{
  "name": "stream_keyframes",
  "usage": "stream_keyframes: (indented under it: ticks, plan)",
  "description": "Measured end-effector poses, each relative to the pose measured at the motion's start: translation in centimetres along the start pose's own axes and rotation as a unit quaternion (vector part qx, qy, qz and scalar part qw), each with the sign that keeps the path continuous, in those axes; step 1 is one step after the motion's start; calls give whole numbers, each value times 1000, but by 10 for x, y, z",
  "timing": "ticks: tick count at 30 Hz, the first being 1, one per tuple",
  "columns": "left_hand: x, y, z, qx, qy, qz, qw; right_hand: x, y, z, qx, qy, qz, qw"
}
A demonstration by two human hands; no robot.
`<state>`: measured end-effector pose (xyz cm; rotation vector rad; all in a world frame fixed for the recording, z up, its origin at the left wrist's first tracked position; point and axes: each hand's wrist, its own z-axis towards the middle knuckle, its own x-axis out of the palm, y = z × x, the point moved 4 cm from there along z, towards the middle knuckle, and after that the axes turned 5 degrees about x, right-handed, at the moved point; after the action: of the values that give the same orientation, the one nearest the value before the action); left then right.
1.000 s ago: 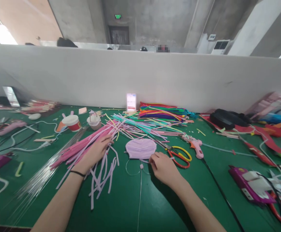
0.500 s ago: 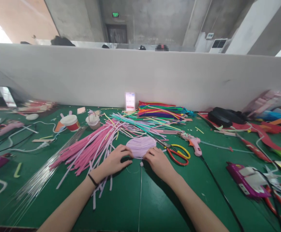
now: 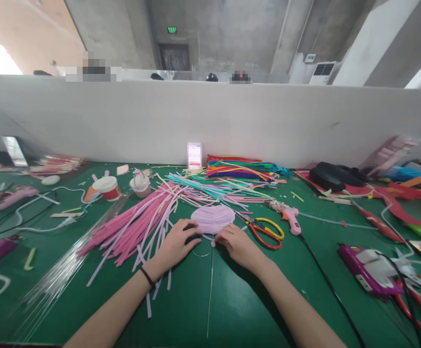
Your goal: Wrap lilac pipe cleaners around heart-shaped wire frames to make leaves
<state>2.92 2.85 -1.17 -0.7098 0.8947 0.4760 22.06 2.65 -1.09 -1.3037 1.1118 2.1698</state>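
A lilac heart-like pad of pipe cleaners lies on the green table in front of me. My left hand rests at its lower left edge, thumb and forefinger curved with a gap between them. A loose lilac pipe cleaner runs along the pad's lower edge between my hands. On the right, my right hand has its fingers pinched together at that strip; the fingertips are partly hidden. Just below is a small lilac ball on a thin wire that stretches toward me.
Pink and lilac pipe cleaners lie left, beside clear sticks. Scissors and a pink glue gun with a cord lie right. Coloured pipe cleaners, a phone and a paper cup stand farther back. A purple power strip sits right.
My right fingers have drawn slightly down and inward at the pad's lower edge, near the small ball. My left hand stays at the left edge. The view has tilted slightly up.
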Motion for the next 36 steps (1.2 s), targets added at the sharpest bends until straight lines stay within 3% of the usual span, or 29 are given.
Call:
stream_keyframes:
  ticks: [9, 16, 25, 29, 36]
  plan:
    - [1, -1, 3, -1, 4, -11, 1000, 9, 3, 5, -23, -25, -2, 999]
    - [3, -1, 3, 2, 22, -5, 1000, 0, 8, -1, -29, -25, 26, 999]
    - [-3, 0, 3, -17, 33, -37, 999, -28, -14, -12, 92, -76, -94, 988]
    - [-8, 3, 3, -47, 25, -61, 997, -31, -22, -14, 99, -70, -49, 991]
    - [-11, 3, 3, -109, 9, -19, 994, -24, -6, -11, 36, -69, 41, 996]
